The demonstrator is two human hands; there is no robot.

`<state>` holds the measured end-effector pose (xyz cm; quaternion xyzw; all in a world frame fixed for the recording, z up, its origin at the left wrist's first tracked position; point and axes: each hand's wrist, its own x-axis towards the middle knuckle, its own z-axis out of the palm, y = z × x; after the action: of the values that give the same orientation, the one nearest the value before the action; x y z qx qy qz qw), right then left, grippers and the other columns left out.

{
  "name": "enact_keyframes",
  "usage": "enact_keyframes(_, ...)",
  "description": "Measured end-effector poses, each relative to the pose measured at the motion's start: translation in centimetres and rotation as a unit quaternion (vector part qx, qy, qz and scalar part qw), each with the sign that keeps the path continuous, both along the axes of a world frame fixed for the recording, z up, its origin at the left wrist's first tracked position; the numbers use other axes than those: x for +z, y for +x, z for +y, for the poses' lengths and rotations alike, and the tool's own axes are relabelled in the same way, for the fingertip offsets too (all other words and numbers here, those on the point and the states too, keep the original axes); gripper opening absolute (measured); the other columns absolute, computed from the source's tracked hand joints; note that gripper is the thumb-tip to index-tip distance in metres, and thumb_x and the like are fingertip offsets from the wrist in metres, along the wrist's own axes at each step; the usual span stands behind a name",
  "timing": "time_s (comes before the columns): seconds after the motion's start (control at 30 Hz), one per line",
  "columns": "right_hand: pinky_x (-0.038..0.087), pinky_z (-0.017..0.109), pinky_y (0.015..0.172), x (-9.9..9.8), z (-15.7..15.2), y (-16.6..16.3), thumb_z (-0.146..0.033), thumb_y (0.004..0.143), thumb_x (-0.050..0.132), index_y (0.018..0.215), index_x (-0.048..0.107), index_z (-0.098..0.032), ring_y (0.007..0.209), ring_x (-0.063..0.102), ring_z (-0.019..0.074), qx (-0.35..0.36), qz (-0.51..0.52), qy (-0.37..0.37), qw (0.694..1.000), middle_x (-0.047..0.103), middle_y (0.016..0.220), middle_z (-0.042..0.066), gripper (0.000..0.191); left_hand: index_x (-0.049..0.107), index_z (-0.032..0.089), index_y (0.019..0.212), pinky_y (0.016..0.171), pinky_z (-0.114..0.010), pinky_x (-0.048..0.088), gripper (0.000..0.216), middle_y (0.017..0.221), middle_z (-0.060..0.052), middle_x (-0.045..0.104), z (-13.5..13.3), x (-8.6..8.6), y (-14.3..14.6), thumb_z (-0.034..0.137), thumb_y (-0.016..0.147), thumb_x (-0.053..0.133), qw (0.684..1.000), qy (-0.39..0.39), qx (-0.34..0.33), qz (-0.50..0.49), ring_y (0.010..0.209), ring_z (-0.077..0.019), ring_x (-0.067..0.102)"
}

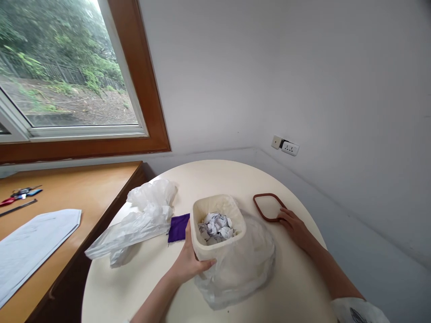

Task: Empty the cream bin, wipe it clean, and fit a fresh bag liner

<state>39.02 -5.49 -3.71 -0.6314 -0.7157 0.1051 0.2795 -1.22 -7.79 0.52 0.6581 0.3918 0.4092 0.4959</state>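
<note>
A small cream waste bin with rounded corners stands on the round table, tilted a little in view. Crumpled white paper lies inside it. My left hand grips the bin's left side and front, thumb across the front wall. A clear plastic bag hangs loose about the bin's front and right side. To the right, a brown rounded-square ring lies on the table. My right hand has its fingers closed on the ring's near right corner.
A crumpled clear bag and a purple cloth lie left of the bin on the round table. The wooden desk holds white sheets and scissors. A wall socket sits behind.
</note>
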Motion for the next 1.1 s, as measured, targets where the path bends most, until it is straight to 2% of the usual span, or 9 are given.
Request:
enact_keyframes(0.23,0.043,0.044,0.096,-1.1,-0.3,1.0,-0.031,0.089,0.035,0.104,0.057,-0.027,0.119,0.047,0.0236,-0.011,-0.014,0.024,1.000,0.046,0.130,0.007,0.027,-0.003,0.029,0.143,0.104,-0.049,0.031,0.126,0.146,-0.013,0.023,0.3,-0.1,-0.4,0.041,0.050,0.082,0.999,0.006,0.006,-0.033,0.129,-0.0374,0.030)
enact_keyframes(0.37,0.043,0.043,0.095,-0.5,-1.0,0.2,-0.028,0.089,0.035,0.112,0.053,-0.026,0.120,0.045,0.0231,-0.025,-0.023,0.074,0.997,0.045,0.130,0.008,0.029,0.004,0.032,0.142,0.106,-0.046,0.027,0.121,0.150,-0.010,0.011,0.2,0.4,-1.2,0.059,0.049,0.076,0.998,0.032,0.022,-0.049,0.135,-0.0367,0.018)
enact_keyframes(0.47,0.044,0.042,0.092,0.6,-1.6,-1.0,-0.029,0.088,0.038,0.107,0.055,-0.023,0.114,0.049,0.0233,-0.036,-0.027,0.131,0.990,0.051,0.120,0.009,0.026,0.010,0.032,0.142,0.110,-0.043,0.020,0.101,0.151,-0.007,0.008,0.1,0.9,-2.1,0.068,0.062,0.060,0.995,0.069,0.067,-0.034,0.138,-0.0309,0.008)
enact_keyframes(0.57,0.044,0.040,0.089,2.2,-1.7,-2.9,-0.029,0.089,0.039,0.099,0.058,-0.021,0.105,0.052,0.0223,-0.020,-0.034,0.154,0.987,0.056,0.110,0.010,0.023,0.029,0.029,0.135,0.105,-0.040,0.027,0.065,0.145,-0.008,0.027,0.1,1.5,-2.9,0.060,0.080,0.045,0.986,0.075,0.147,0.011,0.133,-0.0264,0.026)
enact_keyframes(0.67,0.041,0.039,0.087,3.8,-1.1,-5.3,-0.029,0.089,0.038,0.094,0.060,-0.021,0.103,0.053,0.0224,-0.001,-0.061,0.121,0.991,0.057,0.109,0.009,0.024,0.053,0.021,0.104,0.081,-0.035,0.042,0.038,0.107,-0.010,0.057,0.2,1.9,-3.2,0.051,0.082,0.045,0.961,0.056,0.227,0.146,0.098,-0.0247,0.055)
enact_keyframes(0.73,0.039,0.040,0.088,4.5,-0.3,-6.9,-0.031,0.089,0.038,0.093,0.061,-0.021,0.101,0.054,0.0227,0.004,-0.089,0.085,0.992,0.057,0.109,0.009,0.025,0.055,0.019,0.084,0.065,-0.032,0.040,0.029,0.083,-0.006,0.060,0.0,2.1,-3.2,0.047,0.082,0.045,0.938,0.037,0.224,0.263,0.075,-0.0219,0.056)
enact_keyframes(0.87,0.034,0.041,0.087,4.5,1.4,-9.7,-0.034,0.085,0.045,0.093,0.062,-0.020,0.099,0.053,0.0248,0.005,-0.154,0.010,0.988,0.059,0.103,0.010,0.024,0.046,0.020,0.067,0.053,-0.027,0.027,0.021,0.066,-0.003,0.056,-0.6,2.2,-2.7,0.037,0.079,0.044,0.885,-0.001,0.195,0.422,0.061,-0.0194,0.050)
enact_keyframes(0.97,0.033,0.040,0.084,4.0,2.4,-10.9,-0.030,0.080,0.053,0.086,0.062,-0.017,0.097,0.052,0.0263,0.004,-0.169,-0.032,0.985,0.060,0.097,0.012,0.017,0.040,0.020,0.060,0.052,-0.027,0.021,0.019,0.060,-0.002,0.053,-0.8,1.8,-2.4,0.030,0.074,0.047,0.877,-0.007,0.175,0.447,0.056,-0.0180,0.046)
enact_keyframes(1.1,0.034,0.036,0.080,3.8,2.9,-11.7,-0.021,0.078,0.050,0.077,0.059,-0.016,0.093,0.053,0.0246,0.019,-0.140,-0.042,0.989,0.060,0.094,0.011,0.010,0.038,0.020,0.056,0.052,-0.027,0.021,0.020,0.058,-0.001,0.050,-0.6,1.6,-2.5,0.024,0.072,0.048,0.898,-0.007,0.162,0.408,0.054,-0.0166,0.044)
